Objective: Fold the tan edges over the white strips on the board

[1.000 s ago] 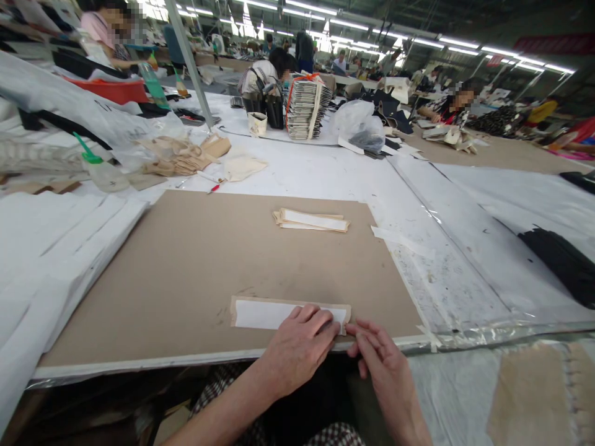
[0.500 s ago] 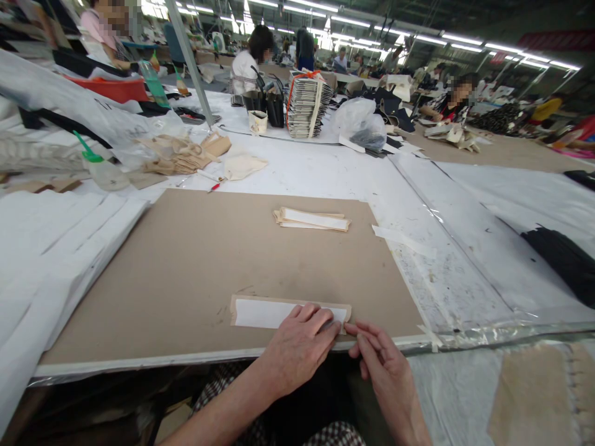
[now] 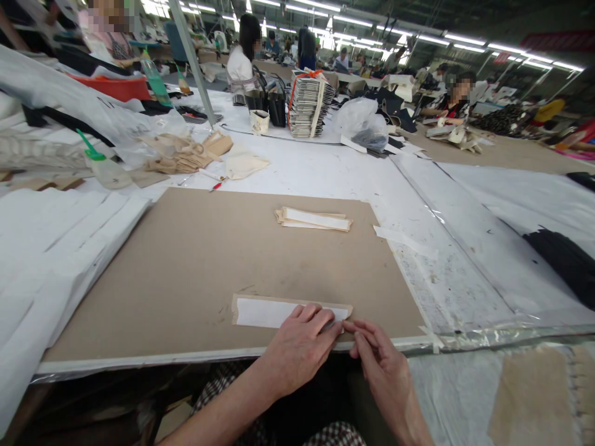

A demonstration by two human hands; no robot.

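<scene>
The left hand lay flat on a white-faced strip, fingers together and gripping nothing, while the right hand curled loosely just beside the strip's right end, with nothing visible in its hold. The strip lay at the near edge of a tan board. Beyond the board stood a squeeze bottle with a green cap and a plastic bag with something dark inside.
</scene>
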